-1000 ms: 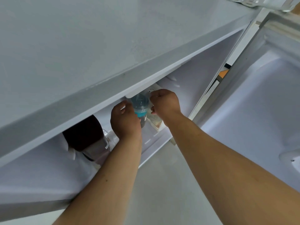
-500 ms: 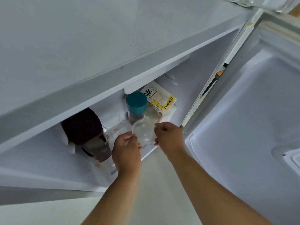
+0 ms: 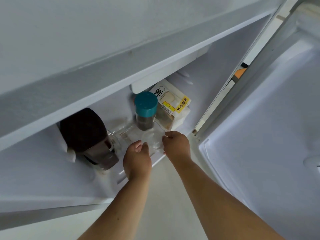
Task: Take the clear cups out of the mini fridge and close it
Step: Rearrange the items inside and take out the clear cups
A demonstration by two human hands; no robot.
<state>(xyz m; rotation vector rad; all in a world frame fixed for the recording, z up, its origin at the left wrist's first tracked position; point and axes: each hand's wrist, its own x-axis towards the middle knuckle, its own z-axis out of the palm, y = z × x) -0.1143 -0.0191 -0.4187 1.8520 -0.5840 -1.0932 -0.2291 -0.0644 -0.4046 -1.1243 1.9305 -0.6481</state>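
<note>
Both hands have drawn back from deep inside the small white open-fronted mini fridge [image 3: 52,179] toward its front edge, bringing a clear plastic cup [image 3: 152,141] with them. The left hand [image 3: 136,158] and right hand [image 3: 176,146] flank that cup, fingers curled against its sides in a two-handed grip; the cup sits just over the front lip of the fridge floor, in front of a glass jar with a teal lid [image 3: 145,110].

By this view the task is partly under way: the cup is almost out but not yet clear of the fridge, and the white fridge door [image 3: 268,135] stands wide open at the right, so closing is still to come.

Counted: one clear cup in the hands for certain. Faint clear shapes [image 3: 123,134] lie behind it and may be more cups, but their number cannot be told. One teal-lidded jar, one dark brown lidded pitcher [image 3: 86,135] at the left, one packaged loaf with a yellow label [image 3: 173,104] at the back.
</note>
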